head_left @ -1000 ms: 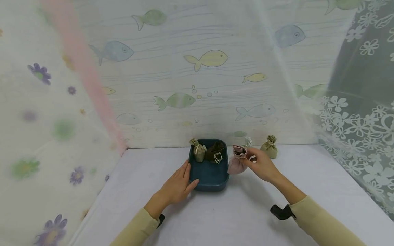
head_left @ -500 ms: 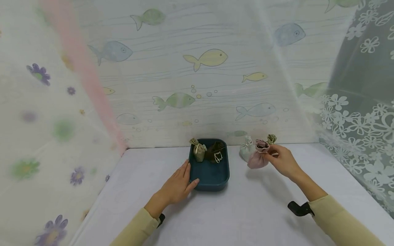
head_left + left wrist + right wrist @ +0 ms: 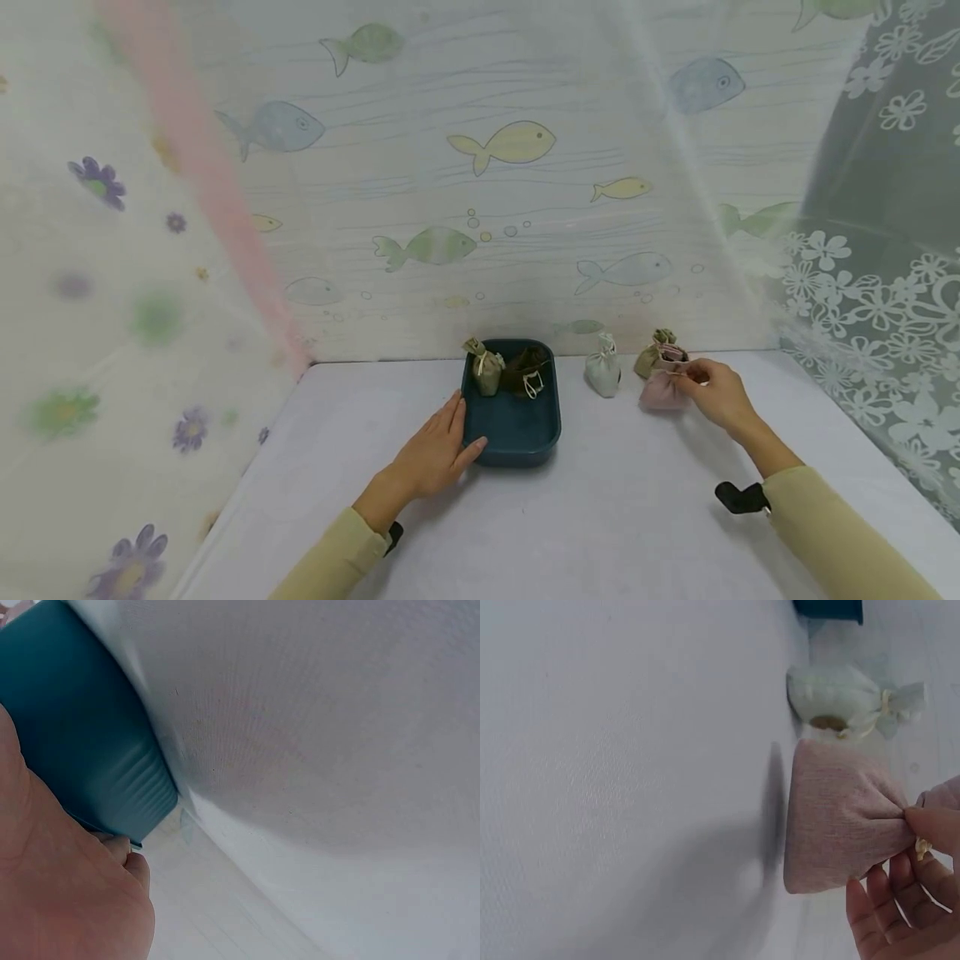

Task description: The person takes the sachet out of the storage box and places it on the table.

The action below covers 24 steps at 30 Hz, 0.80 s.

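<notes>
My right hand (image 3: 722, 398) pinches a pink drawstring pouch (image 3: 663, 390) by its gathered neck at the right of the table. In the right wrist view the pouch (image 3: 844, 817) hangs close over the white cloth, its shadow beside it. A pale grey-green pouch (image 3: 603, 368) stands to its left, and an olive pouch (image 3: 648, 360) is partly hidden behind it. My left hand (image 3: 427, 454) rests with straight fingers along the left side of a dark teal tray (image 3: 512, 429). Inside the tray's far end sit an olive pouch (image 3: 487, 373) and a dark brown pouch (image 3: 525, 371).
A white cloth covers the table (image 3: 525, 533). Behind it hangs a fish-patterned curtain (image 3: 480, 250), with a flowered curtain (image 3: 150, 333) on the left and a lace-patterned one (image 3: 892, 350) on the right.
My right hand has carried the pink pouch rightward from beside the tray, past the pale pouch, to in front of the olive one. My left hand stays at the tray.
</notes>
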Tool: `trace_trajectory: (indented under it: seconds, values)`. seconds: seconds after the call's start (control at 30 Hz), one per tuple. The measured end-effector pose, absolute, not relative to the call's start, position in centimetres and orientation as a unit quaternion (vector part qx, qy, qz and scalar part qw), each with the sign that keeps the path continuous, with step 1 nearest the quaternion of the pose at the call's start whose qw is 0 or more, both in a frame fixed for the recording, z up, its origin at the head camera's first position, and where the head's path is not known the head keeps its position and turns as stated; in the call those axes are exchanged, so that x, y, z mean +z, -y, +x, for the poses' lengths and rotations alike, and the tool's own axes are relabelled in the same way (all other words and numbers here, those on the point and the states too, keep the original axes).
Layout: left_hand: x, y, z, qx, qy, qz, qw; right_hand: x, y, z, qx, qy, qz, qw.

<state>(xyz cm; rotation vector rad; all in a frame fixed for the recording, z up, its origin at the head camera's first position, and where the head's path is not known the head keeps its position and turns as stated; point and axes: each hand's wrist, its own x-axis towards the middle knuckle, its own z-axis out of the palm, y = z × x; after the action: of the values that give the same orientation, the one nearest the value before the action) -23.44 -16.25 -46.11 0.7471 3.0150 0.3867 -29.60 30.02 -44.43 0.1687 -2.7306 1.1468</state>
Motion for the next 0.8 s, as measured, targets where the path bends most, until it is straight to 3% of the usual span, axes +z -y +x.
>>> trace_trajectory:
  seconds: [0.27,0.8]
  values:
    - [-46.6,16.3,-23.8,0.133,-0.961,0.242,0.0,-45.1,-30.7,-30.0,0.4,0.914,0.05,0.037]
    - [-47.0,16.5,-23.8,0.122,-0.964,0.237,-0.001,-44.6,-30.8,-28.1,0.335,0.936,0.074,0.083]
